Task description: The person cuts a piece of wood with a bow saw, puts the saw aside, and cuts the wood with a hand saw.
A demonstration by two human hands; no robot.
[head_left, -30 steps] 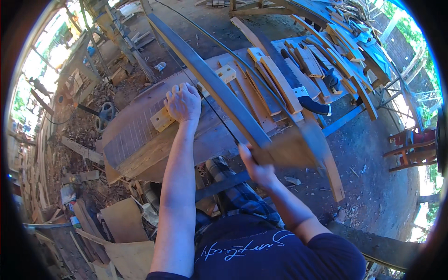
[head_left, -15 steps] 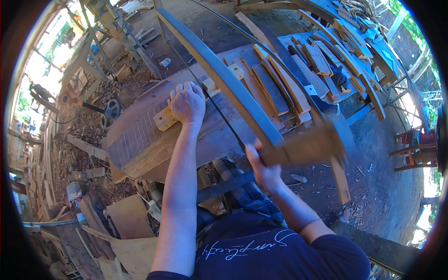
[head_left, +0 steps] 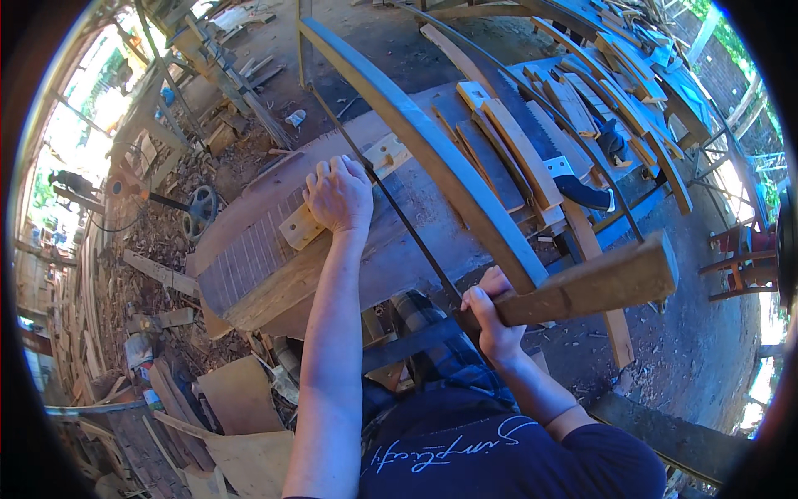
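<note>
Two bare hands work at a wooden bench seen from above, in a cluttered outdoor workshop. The left hand (head_left: 337, 195) lies palm down, fingers slightly curled, pressing on a small pale wooden block (head_left: 303, 226) that rests on a broad plank (head_left: 249, 266) marked with fine parallel lines. The right hand (head_left: 490, 320) is wrapped tight around the wooden end bar (head_left: 594, 287) of a large frame saw (head_left: 432, 150), whose curved grey beam arches away from the person, well above the bench. The saw's thin dark blade (head_left: 391, 204) runs diagonally across the plank just right of the left hand (where exactly it meets the wood cannot be made out). Further back on the bench lie several wooden slats (head_left: 519, 154) and a handsaw with a dark handle (head_left: 582, 193). Wood scraps litter the ground at left
</note>
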